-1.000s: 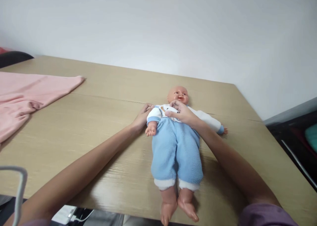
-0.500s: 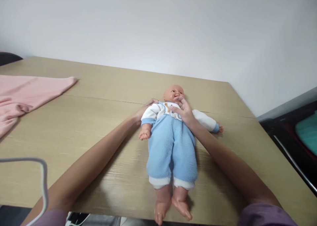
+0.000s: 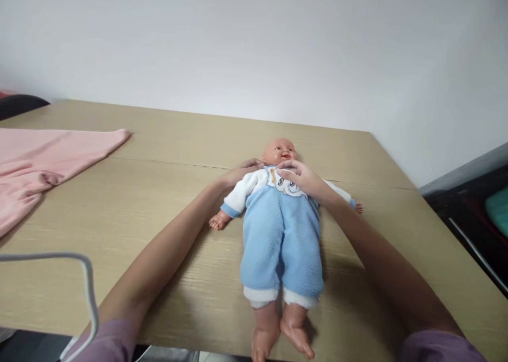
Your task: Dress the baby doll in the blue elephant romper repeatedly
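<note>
A bald baby doll (image 3: pixel 279 151) lies on its back on the table, head away from me and bare feet toward me. It wears a fleece outfit (image 3: pixel 264 240) with light-blue trousers and a white top with an animal face on the chest. My left hand (image 3: pixel 244 171) is at the collar by the shoulder on the left, fingers bent onto the cloth. Across the upper chest lies my right hand (image 3: pixel 305 178), its thumb and fingertips closed at the collar's front edge. Both doll arms spread outward, the one on the right partly hidden behind my forearm.
A pink cloth (image 3: pixel 47 155) is spread at the left of the wooden table (image 3: pixel 159 214). A white cable (image 3: pixel 89 288) loops at the lower left. Behind the table stands a white wall (image 3: pixel 238 44). Dark furniture with a teal item (image 3: pixel 498 208) is at the right.
My right hand has moved down from the doll's chin to the collar, thumb and fingers closer together. My left hand has come in to the neck. The doll's arm at left swings outward.
</note>
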The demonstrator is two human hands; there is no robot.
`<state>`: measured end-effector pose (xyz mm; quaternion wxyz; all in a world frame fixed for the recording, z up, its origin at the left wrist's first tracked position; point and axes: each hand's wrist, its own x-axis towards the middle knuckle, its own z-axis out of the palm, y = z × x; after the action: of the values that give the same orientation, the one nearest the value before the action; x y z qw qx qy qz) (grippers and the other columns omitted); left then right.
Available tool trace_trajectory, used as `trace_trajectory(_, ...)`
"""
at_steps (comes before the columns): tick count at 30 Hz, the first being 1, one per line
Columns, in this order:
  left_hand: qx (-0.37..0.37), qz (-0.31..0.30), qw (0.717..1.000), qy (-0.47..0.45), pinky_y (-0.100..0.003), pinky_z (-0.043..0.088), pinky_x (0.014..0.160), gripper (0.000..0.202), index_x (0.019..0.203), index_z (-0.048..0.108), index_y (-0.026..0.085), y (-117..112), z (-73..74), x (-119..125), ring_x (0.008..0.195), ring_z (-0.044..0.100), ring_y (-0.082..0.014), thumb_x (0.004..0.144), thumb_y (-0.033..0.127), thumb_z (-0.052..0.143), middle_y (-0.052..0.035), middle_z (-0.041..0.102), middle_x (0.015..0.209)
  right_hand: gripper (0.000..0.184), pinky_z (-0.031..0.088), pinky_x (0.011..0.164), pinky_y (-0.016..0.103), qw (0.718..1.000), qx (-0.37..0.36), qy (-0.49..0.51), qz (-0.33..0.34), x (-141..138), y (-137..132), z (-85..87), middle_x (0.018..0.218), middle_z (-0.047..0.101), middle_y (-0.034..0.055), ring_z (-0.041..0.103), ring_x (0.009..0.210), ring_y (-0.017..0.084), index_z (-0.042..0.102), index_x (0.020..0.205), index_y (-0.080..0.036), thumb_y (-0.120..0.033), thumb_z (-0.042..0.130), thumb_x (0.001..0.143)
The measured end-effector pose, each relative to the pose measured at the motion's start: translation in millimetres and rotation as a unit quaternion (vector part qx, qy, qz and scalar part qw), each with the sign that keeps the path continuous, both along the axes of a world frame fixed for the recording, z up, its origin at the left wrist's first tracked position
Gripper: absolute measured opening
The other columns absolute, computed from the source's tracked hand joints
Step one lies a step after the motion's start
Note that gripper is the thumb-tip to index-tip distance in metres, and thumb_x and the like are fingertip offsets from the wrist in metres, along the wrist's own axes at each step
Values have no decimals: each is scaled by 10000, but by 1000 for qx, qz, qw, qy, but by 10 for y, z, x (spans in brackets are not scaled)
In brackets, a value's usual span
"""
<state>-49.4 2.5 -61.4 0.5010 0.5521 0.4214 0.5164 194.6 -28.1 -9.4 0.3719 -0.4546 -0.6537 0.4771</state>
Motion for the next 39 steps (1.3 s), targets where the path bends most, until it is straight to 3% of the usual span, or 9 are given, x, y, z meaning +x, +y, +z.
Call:
trace_trajectory(4, -46, -107, 976, 182, -342, 574, 728, 466, 914, 756, 194, 197, 270, -227, 848, 710, -250, 816, 626, 902, -74, 771, 943, 455, 621, 870, 435, 982, 45, -181, 31, 309, -1, 254, 1147, 853, 114, 783, 1020, 322, 836, 1104, -234, -609, 907, 857)
trace_trajectory(7, -57, -183, 918, 347, -365, 573, 813, 661, 1087, 742, 205, 141, 507, -385, 1016, 727, -312, 880, 831, 706, -97, 793, 1119, 569, 593, 1061, 488, 976, 42, -206, 60, 453, 2, 386, 1363, 810, 109, 750, 1237, 371, 818, 1253, -260, -555, 975, 792)
trace_trajectory(10, -28, -226, 886, 405, -394, 562, 1006, 777, 1318, 659, 206, 27, 640, -444, 1259, 689, -347, 894, 856, 653, -121, 746, 1374, 605, 552, 1163, 485, 979, 37, -181, 89, 508, 22, 407, 1431, 772, 89, 714, 1311, 350, 779, 1315, -262, -498, 967, 790)
trace_trajectory(17, 9, -246, 894, 375, -452, 514, 1188, 710, 1392, 621, 228, 51, 528, -466, 1405, 650, -348, 922, 760, 629, -123, 709, 1500, 429, 576, 1093, 483, 968, 113, -219, 38, 743, -122, 124, 1282, 807, 100, 733, 1200, 332, 770, 1235, -246, -590, 769, 980)
trace_trajectory(21, 54, -201, 874, 439, -491, 551, 1119, 566, 1321, 652, 211, -19, 725, -472, 1312, 697, -358, 982, 660, 591, -140, 749, 1403, 481, 527, 1130, 572, 920, 267, -284, -24, 1158, -420, -146, 1275, 792, 122, 694, 1219, 386, 753, 1287, -267, -641, 759, 985)
trace_trajectory(26, 264, -84, 865, 418, -484, 535, 1121, 282, 1237, 649, 223, -309, 996, 64, 1269, 671, -314, 1091, 452, 574, -118, 752, 1322, 688, 474, 1209, 620, 902, 283, -317, -74, 1700, -726, -485, 1489, 694, 159, 627, 1393, 458, 637, 1498, -302, -621, 842, 924)
trace_trajectory(32, 365, -150, 778, 489, -490, 488, 1144, 179, 1201, 723, 176, -275, 763, 938, 1289, 655, -344, 1072, 289, 670, -151, 757, 1272, 492, 591, 1063, 590, 944, 189, -259, -77, 1929, -709, -610, 1294, 782, 131, 732, 1179, 391, 721, 1319, -263, -535, 840, 927)
trace_trajectory(35, 355, -184, 772, 493, -455, 511, 1046, 175, 1174, 757, 172, -175, 676, 1035, 1195, 696, -326, 1074, 302, 694, -128, 785, 1203, 623, 654, 958, 492, 973, 141, -121, -139, 1926, -676, -584, 1210, 805, 109, 769, 1080, 334, 704, 1246, -260, -566, 976, 777)
trace_trajectory(39, 412, -191, 778, 434, -429, 508, 976, 204, 1136, 764, 175, -123, 652, 988, 1075, 690, -305, 1110, 350, 663, -120, 788, 1115, 708, 670, 928, 400, 963, 169, 6, -208, 1793, -577, -455, 1156, 783, 75, 764, 1053, 277, 685, 1181, -275, -572, 1053, 655)
